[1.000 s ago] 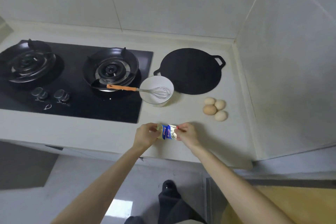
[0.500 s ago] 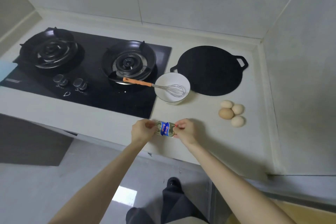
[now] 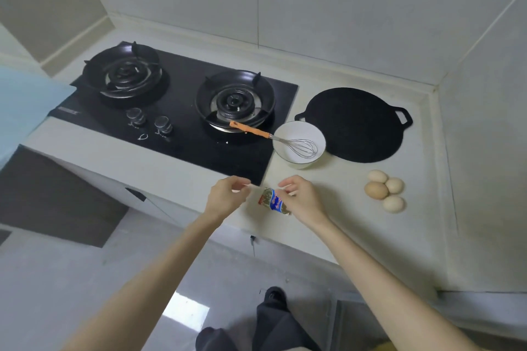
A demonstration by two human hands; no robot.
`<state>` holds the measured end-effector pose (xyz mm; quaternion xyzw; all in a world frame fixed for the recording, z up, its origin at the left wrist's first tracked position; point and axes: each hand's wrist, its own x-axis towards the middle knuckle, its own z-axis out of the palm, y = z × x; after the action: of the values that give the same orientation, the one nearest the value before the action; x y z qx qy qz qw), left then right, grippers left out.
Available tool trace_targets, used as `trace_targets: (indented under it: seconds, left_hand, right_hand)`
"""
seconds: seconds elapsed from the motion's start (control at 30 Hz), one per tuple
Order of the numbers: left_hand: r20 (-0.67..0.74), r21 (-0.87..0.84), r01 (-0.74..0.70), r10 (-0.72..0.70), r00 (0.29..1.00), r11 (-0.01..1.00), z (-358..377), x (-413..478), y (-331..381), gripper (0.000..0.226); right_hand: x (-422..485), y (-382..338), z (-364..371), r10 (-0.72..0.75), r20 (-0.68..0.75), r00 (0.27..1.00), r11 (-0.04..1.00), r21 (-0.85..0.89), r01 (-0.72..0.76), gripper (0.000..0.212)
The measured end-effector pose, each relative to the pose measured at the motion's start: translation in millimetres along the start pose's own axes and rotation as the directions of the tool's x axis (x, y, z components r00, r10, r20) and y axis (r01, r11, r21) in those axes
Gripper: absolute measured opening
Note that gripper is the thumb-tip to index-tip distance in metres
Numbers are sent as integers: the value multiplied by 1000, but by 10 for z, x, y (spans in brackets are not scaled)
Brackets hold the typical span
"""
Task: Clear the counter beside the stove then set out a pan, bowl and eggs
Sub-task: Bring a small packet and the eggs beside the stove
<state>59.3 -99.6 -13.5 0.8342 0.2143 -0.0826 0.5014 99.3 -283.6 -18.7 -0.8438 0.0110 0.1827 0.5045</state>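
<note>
Head view, looking down on a pale counter [image 3: 342, 225] with a black two-burner stove [image 3: 182, 134] set into its left part. Task things stand right of the stove. We note a flat black pan [image 3: 353, 125] with two small loop handles lying near the back wall. A white bowl [image 3: 291, 137] sits just in front of it on the left, its rim reaching the pan's edge, and we cannot tell whether they overlap. A wire whisk [image 3: 298, 147] lies in the bowl, and its orange handle sticks out over the stove towards the right burner [image 3: 235, 100]. Four eggs [image 3: 376, 189] cluster on the counter in front of the pan, one brown and three paler, touching each other and apart from the bowl. At the counter's front edge the right hand [image 3: 306, 201] pinches a small foil packet [image 3: 274, 202] with blue and red print between thumb and curled fingers; the packet is tilted, just above or on the counter. The left hand [image 3: 226, 198] is just beside it and clear of the packet. Its fingers are curled and its thumb meets the forefinger. We cannot tell whether something small is caught between them. Two knobs [image 3: 148, 121] sit at the stove's front.
</note>
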Motion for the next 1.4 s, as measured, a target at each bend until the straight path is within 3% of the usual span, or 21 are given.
trace_targets:
  seconds: [0.23,0.4,0.7,1.0,1.03,1.2,1.4]
  left_hand:
    - [-64,-257,-54,39,997,965,-1147,-425,201,20]
    - [-245,-301,-152,78,966,941,-2180,-872,175,20]
    - [-615,-232,-261,66,785,937,-3907,-2068,-333,16]
    - [-878,-219,-224,-92,471,950,-4933,-3383,-913,22]
    - [-908,-217,-217,-115,404,952,-5034,-3572,-1001,22]
    - [-968,-210,-153,-183,174,966,-5284,-4123,-1214,21]
    - [-972,-190,45,-181,-149,981,-5457,-4851,-1427,25]
  right_hand:
    - [-283,-1201,441,-229,155,961,973,3,232,14]
    - [-564,-2036,1077,-364,267,892,931,94,352,16]
    - [-1325,-3327,2685,-591,465,659,800,237,551,16]
    - [-2272,-4161,4238,-674,672,306,665,372,648,18]
    - [-2441,-4258,4456,-671,703,237,649,401,646,18]
    - [-3015,-4499,5167,-658,753,21,590,498,635,17]
    - [-3884,-4689,5946,-552,776,-306,549,614,566,18]
